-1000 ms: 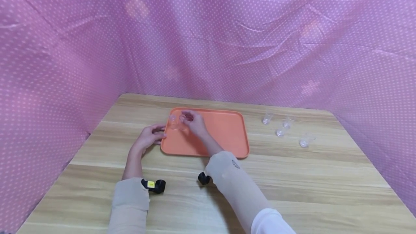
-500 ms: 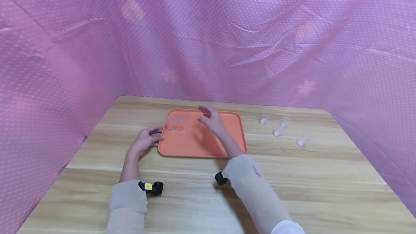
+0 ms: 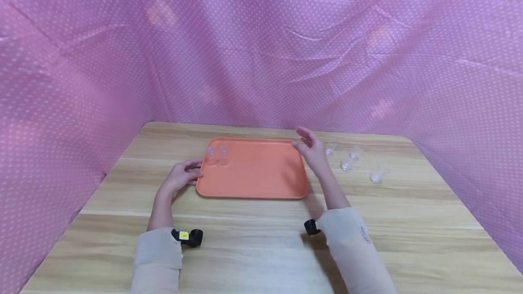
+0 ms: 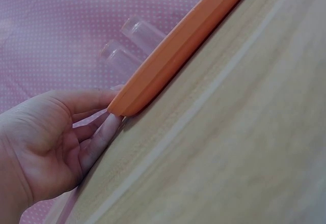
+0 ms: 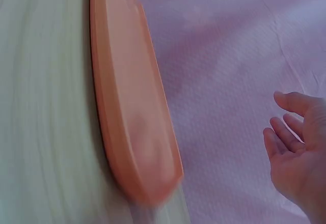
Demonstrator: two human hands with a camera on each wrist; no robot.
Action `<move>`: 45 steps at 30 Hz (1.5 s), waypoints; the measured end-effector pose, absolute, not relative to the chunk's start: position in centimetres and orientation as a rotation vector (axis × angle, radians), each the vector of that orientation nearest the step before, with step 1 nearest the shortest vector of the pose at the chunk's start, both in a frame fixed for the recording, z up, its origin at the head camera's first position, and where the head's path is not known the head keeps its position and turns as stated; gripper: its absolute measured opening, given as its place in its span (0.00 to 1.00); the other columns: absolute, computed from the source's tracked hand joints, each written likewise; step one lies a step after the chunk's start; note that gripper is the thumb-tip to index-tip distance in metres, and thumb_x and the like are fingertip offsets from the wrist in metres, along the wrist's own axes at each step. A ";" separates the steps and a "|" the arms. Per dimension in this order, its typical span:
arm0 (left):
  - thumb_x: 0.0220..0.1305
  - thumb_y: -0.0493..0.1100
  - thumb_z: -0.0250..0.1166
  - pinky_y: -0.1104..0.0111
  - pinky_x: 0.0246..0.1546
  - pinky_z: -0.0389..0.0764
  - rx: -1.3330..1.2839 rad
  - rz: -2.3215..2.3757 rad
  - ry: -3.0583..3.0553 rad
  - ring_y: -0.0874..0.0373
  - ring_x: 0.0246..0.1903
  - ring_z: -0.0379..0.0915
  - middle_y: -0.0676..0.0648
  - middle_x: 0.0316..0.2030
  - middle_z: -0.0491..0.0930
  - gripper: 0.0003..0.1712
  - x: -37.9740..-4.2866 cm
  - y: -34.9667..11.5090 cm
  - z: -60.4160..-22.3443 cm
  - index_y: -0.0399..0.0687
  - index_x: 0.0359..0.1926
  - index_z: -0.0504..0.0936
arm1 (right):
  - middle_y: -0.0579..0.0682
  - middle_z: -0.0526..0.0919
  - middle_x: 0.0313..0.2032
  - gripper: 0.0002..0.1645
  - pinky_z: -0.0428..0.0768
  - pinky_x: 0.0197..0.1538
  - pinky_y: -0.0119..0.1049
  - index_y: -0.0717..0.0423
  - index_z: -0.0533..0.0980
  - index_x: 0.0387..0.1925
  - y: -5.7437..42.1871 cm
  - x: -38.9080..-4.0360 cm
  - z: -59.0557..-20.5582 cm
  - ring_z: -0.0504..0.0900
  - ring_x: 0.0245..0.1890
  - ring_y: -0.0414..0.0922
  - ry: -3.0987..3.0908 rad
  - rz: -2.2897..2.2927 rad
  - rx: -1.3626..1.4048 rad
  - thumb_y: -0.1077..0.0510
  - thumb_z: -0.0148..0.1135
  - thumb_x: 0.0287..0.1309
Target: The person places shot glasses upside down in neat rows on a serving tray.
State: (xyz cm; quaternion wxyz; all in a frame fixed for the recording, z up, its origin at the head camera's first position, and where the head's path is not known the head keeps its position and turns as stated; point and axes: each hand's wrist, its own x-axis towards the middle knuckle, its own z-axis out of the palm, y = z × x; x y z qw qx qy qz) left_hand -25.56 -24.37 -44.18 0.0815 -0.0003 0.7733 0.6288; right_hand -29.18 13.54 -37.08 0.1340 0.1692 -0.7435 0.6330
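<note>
An orange tray (image 3: 253, 171) lies on the wooden table. Two small clear cups (image 3: 223, 151) stand side by side near its back left corner; in the left wrist view these cups (image 4: 145, 35) rise above the rim. My left hand (image 3: 180, 177) holds the tray's left edge, with fingers above and below the rim in the left wrist view. My right hand (image 3: 312, 151) hovers over the tray's back right corner, fingers spread and nothing in them. Right of it, several more clear cups (image 3: 346, 164) stand on the table.
The wooden table (image 3: 253, 248) reaches well beyond the tray on every side. A pink dotted curtain (image 3: 261, 49) closes off the back and both sides. Black cameras sit at both wrists, such as the left wrist camera (image 3: 195, 237).
My right hand has let go of a cup at the tray's back left and swung right, past the tray's middle to its right edge. The left hand has stayed at the left edge.
</note>
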 end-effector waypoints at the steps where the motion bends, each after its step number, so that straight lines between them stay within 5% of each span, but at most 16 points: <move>1: 0.62 0.33 0.58 0.67 0.39 0.80 -0.001 1.884 2.310 0.57 0.40 0.74 0.32 0.58 0.63 0.32 -25.6 -24.4 -44.2 0.32 0.65 0.58 | 0.66 0.69 0.56 0.30 0.64 0.62 0.40 0.72 0.65 0.57 14.3 -29.2 -37.3 0.66 0.57 0.58 -2.162 1.821 0.465 0.71 0.62 0.51; 19: 0.62 0.34 0.58 0.67 0.39 0.80 -0.045 1.865 2.331 0.55 0.41 0.74 0.33 0.58 0.64 0.31 -25.5 -24.3 -44.2 0.33 0.65 0.59 | 0.56 0.61 0.64 0.33 0.58 0.65 0.42 0.62 0.60 0.64 25.1 -26.6 -38.7 0.57 0.64 0.54 -2.177 1.684 -0.036 0.64 0.59 0.57; 32: 0.62 0.35 0.58 0.67 0.40 0.80 -0.048 1.844 2.344 0.55 0.41 0.74 0.34 0.59 0.63 0.31 -25.8 -24.4 -44.4 0.36 0.65 0.60 | 0.59 0.56 0.66 0.37 0.53 0.66 0.43 0.61 0.54 0.67 27.4 -27.7 -42.2 0.53 0.64 0.56 -2.252 1.757 -0.190 0.61 0.58 0.59; 45: 0.62 0.34 0.58 0.67 0.40 0.80 -0.043 1.851 2.342 0.54 0.42 0.74 0.33 0.59 0.63 0.31 -25.5 -24.3 -44.3 0.35 0.65 0.60 | 0.64 0.63 0.60 0.38 0.63 0.62 0.43 0.64 0.53 0.66 27.4 -28.6 -44.2 0.63 0.59 0.56 -2.250 1.822 -0.228 0.67 0.58 0.56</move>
